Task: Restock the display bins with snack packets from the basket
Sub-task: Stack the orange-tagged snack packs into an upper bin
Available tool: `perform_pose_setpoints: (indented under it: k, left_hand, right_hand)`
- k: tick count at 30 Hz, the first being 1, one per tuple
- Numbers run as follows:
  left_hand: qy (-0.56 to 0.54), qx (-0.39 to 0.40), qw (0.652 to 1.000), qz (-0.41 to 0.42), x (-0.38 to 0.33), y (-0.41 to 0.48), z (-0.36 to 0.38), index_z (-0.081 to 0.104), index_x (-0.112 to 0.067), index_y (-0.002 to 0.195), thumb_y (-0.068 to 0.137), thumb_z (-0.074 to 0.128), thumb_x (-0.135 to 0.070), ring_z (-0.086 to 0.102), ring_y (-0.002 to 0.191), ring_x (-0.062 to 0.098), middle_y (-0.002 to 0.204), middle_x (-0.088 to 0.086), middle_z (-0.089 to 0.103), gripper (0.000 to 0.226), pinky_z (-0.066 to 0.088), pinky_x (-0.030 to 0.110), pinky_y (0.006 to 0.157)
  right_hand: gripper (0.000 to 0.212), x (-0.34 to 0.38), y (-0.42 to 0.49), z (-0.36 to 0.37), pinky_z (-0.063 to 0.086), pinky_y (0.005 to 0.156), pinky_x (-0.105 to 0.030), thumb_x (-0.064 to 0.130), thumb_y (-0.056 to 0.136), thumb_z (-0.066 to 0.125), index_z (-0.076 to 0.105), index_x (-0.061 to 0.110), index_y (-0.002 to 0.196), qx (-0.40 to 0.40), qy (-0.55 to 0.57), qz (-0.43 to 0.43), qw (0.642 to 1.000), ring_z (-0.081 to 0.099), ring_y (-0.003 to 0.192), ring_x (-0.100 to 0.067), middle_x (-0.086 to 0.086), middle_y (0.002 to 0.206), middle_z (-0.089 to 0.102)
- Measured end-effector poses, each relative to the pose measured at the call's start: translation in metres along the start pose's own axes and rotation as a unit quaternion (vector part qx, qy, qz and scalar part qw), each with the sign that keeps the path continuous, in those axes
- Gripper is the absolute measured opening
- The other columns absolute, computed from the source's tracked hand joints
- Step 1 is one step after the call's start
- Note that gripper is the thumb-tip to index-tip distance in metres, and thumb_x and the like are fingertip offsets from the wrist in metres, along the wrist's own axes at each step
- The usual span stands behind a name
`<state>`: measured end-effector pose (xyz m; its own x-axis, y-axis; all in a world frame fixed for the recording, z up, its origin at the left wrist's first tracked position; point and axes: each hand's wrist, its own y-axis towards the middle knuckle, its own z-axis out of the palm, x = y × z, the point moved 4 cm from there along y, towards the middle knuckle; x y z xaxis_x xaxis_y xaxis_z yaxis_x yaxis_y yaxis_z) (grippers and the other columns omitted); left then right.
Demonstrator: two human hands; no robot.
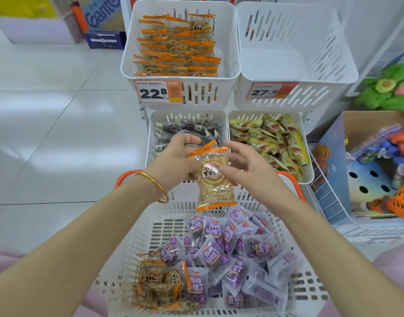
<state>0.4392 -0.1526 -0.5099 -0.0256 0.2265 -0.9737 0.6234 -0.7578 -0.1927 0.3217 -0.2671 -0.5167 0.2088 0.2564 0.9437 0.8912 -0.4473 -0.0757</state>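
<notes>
Got a crinkly clear packet point(213, 179) with orange sealed ends gripped in the left hand point(176, 156) and pinched by the right hand point(241, 167), over the slotted white plastic basket point(118, 273).

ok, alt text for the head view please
A person's left grip and right grip hold an orange-edged snack packet above a white basket of purple packets and a few orange-edged ones. Ahead, the top-left bin holds matching packets, the top-right bin is empty; the lower-left bin holds dark packets, the lower-right bin yellow packets.
</notes>
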Motion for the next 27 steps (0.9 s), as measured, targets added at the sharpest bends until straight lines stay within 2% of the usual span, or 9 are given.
perform_pose_setpoints:
  k: [3, 9, 11, 13, 16, 18, 20, 23, 27]
  left_hand:
    - [0.076, 0.005, 0.997, 0.032, -0.009, 0.002, 0.001, 0.038, -0.029, 0.102, 0.088, 0.055, 0.002, 0.063, 0.092, 0.03, 0.115, 0.008, 0.058, 0.038, 0.054, 0.049, 0.081]
    - [0.094, 0.012, 0.994, 0.062, -0.034, 0.013, -0.005, 0.029, -0.031, 0.124, 0.072, 0.078, -0.008, 0.062, 0.09, 0.018, 0.121, 0.009, 0.054, 0.075, 0.056, 0.033, 0.076]
    - [0.142, 0.01, 0.985, 0.095, -0.055, 0.028, -0.012, 0.02, -0.035, 0.138, 0.069, 0.08, -0.009, 0.059, 0.106, 0.021, 0.132, 0.007, 0.047, 0.095, 0.054, 0.034, 0.084]
    - [0.184, 0.013, 0.973, 0.141, -0.081, 0.046, -0.017, 0.01, -0.035, 0.145, 0.068, 0.08, -0.01, 0.06, 0.099, 0.022, 0.121, 0.002, 0.05, 0.108, 0.054, 0.035, 0.08]
    - [0.194, -0.013, 0.955, 0.223, -0.127, 0.073, -0.019, 0.012, -0.026, 0.147, 0.07, 0.076, 0.004, 0.056, 0.081, 0.03, 0.094, -0.004, 0.041, 0.105, 0.055, 0.039, 0.071]
    - [0.207, -0.033, 0.94, 0.268, -0.151, 0.093, -0.022, 0.018, -0.021, 0.145, 0.071, 0.076, 0.0, 0.055, 0.094, 0.025, 0.102, 0.0, 0.042, 0.096, 0.053, 0.037, 0.084]
    - [0.232, -0.085, 0.925, 0.289, -0.16, 0.116, -0.036, 0.035, -0.014, 0.133, 0.074, 0.076, -0.011, 0.05, 0.107, 0.018, 0.116, 0.003, 0.044, 0.071, 0.046, 0.03, 0.093]
    - [0.418, -0.142, 0.847, 0.295, -0.154, 0.152, -0.054, 0.059, -0.016, 0.1, 0.081, 0.071, -0.02, 0.045, 0.119, 0.025, 0.119, 0.007, 0.052, 0.023, 0.035, 0.035, 0.101]
    - [0.573, -0.085, 0.791, 0.196, -0.13, 0.188, -0.051, 0.046, -0.014, 0.134, 0.083, 0.067, -0.036, 0.02, 0.14, 0.026, 0.149, 0.005, 0.032, 0.06, 0.017, 0.038, 0.115]
  right_hand:
    - [0.07, 0.015, 0.009, -0.006, 0.048, 0.063, -0.012, 0.019, 0.081, 0.074, 0.037, 0.035, 0.139, 0.071, -0.037, -0.002, 0.997, 0.061, 0.083, 0.001, 0.007, 0.116, 0.061]
    - [0.035, 0.056, 0.039, -0.027, 0.054, 0.057, -0.029, 0.008, 0.078, 0.074, 0.055, 0.014, 0.107, 0.051, -0.038, -0.029, 0.998, 0.061, 0.065, -0.014, -0.012, 0.085, 0.065]
    - [0.041, 0.07, 0.053, -0.034, 0.055, 0.058, -0.032, 0.011, 0.076, 0.077, 0.052, 0.016, 0.109, 0.056, -0.061, -0.039, 0.996, 0.062, 0.066, -0.014, -0.008, 0.089, 0.066]
    - [0.054, 0.091, 0.069, -0.046, 0.053, 0.067, -0.031, 0.017, 0.072, 0.081, 0.049, 0.026, 0.115, 0.058, -0.127, -0.077, 0.987, 0.06, 0.082, -0.009, 0.003, 0.109, 0.06]
    - [0.048, 0.129, 0.097, -0.062, 0.038, 0.068, -0.008, 0.02, 0.067, 0.082, 0.049, 0.028, 0.101, 0.041, -0.311, -0.159, 0.936, 0.05, 0.078, -0.001, 0.02, 0.088, 0.051]
    - [0.041, 0.147, 0.118, -0.077, 0.038, 0.063, -0.013, 0.022, 0.068, 0.081, 0.046, 0.028, 0.089, -0.019, -0.358, -0.178, 0.916, 0.049, 0.071, -0.005, 0.017, 0.078, 0.05]
    - [0.038, 0.153, 0.138, -0.098, 0.046, 0.074, -0.033, 0.023, 0.071, 0.079, 0.054, 0.02, 0.099, -0.124, -0.355, -0.179, 0.909, 0.056, 0.082, -0.019, 0.005, 0.091, 0.061]
    - [0.04, 0.148, 0.161, -0.114, 0.048, 0.078, -0.042, 0.023, 0.074, 0.075, 0.055, 0.015, 0.108, -0.187, -0.336, -0.16, 0.909, 0.059, 0.09, -0.027, -0.004, 0.1, 0.064]
    - [0.027, 0.13, 0.176, -0.104, 0.04, 0.063, -0.033, 0.032, 0.079, 0.07, 0.048, 0.02, 0.091, -0.2, -0.35, -0.107, 0.909, 0.052, 0.078, -0.021, 0.006, 0.078, 0.054]
